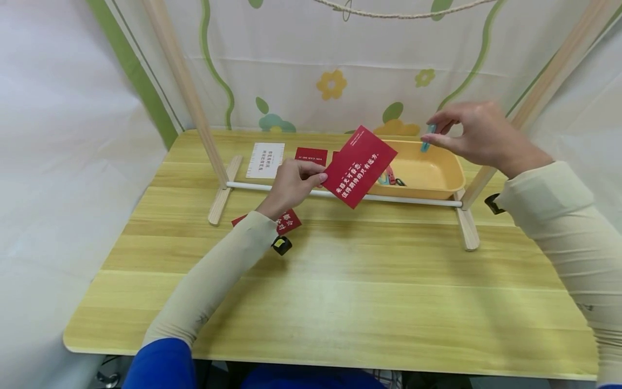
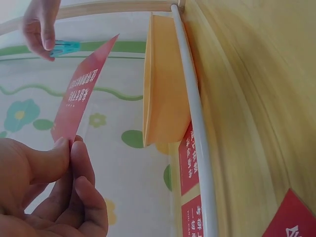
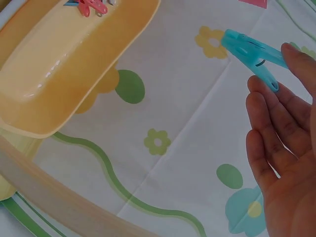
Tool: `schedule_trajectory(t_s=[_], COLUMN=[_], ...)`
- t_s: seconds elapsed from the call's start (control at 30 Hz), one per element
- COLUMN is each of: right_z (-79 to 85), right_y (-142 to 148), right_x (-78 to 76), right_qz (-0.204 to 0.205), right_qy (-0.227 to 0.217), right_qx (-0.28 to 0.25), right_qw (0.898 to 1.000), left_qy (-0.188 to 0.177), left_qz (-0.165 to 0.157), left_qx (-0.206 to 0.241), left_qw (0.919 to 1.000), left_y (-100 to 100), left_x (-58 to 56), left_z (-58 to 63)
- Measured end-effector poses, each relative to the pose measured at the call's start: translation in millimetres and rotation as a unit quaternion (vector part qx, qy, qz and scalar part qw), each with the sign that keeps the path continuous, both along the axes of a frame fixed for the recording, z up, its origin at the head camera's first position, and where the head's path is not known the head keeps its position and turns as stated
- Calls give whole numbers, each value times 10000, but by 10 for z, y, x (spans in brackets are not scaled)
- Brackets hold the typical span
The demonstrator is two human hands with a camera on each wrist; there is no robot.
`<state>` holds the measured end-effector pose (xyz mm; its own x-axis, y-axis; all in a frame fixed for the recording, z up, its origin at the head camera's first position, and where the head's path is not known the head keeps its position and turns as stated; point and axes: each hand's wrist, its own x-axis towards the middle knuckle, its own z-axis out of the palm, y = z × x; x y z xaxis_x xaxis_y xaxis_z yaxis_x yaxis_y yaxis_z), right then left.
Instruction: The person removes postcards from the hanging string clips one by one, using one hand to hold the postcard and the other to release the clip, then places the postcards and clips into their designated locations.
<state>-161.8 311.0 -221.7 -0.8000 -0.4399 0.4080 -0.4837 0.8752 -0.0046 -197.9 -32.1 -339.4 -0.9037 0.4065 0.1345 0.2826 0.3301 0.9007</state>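
Observation:
Between thumb and fingers my left hand (image 1: 297, 182) pinches a red card (image 1: 360, 167) by its corner, its white Chinese lettering facing up. The card is held tilted above the white bar, before the yellow bin. Over the bin's right end, my right hand (image 1: 478, 134) pinches a light-blue clothespin (image 3: 254, 55) by its handle ends. In the right wrist view the clothespin points away from the fingers, apart from the card. Several more clothespins (image 3: 91, 7), some red, lie inside the yellow bin (image 1: 439, 178).
A wooden frame stands on the table (image 1: 340, 302), with a white lower bar (image 1: 413, 200) and a rope (image 1: 403, 16) strung above. Behind the bar lie a white card (image 1: 265, 160) and a red card (image 1: 311, 156). Another red card (image 1: 289, 222) lies partly under my left forearm.

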Motion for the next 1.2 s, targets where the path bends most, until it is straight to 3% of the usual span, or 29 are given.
schedule_trajectory(t_s=[0.17, 0.63, 0.8, 1.2], right_z=[-53, -220, -265, -365], right_y=[-17, -15, 1, 17], right_x=[-18, -100, -112, -118], right_qz=[-40, 105, 31, -247], right_qy=[-219, -301, -469, -1003], right_qx=[-8, -19, -6, -26], right_qw=[9998, 9995, 9989, 9946], left_qy=[-29, -479, -671, -707], left_qz=[-24, -141, -159, -451], left_qx=[-67, -525, -776, -944], left_qw=[10000, 9974, 9946, 9920], left_y=[-60, -213, -252, -322], left_x=[29, 92, 127, 156], left_z=[-49, -191, -221, -360])
